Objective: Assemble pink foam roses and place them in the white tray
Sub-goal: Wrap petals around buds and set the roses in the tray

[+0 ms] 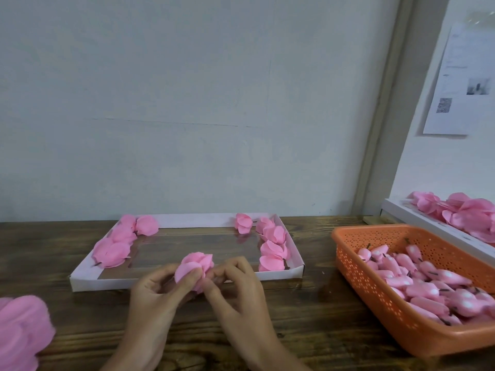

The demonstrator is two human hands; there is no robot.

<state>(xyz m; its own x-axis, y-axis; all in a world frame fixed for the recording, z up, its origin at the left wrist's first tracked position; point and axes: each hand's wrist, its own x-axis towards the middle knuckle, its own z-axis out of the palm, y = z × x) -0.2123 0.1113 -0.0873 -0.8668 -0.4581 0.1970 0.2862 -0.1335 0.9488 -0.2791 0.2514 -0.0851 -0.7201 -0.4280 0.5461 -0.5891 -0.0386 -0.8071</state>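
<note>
Left hand [158, 287] pinches the rose [194, 266] by its outer petals; right hand [235, 285], fingers curled, pinches its underside. Rose held over the table, just in front of the white tray [107, 284]. Advice: keep the base fixed, wrap petals snug and even, avoid crushing the foam. Rose: pink, layered, ruffled, loosely cupped.

Soft, even, dim light; wide-angle bending and blur at the edges.

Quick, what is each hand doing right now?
Left hand: closed, pinching the pink rose.
Right hand: closed, fingers curled on the same rose from the other side.
</note>
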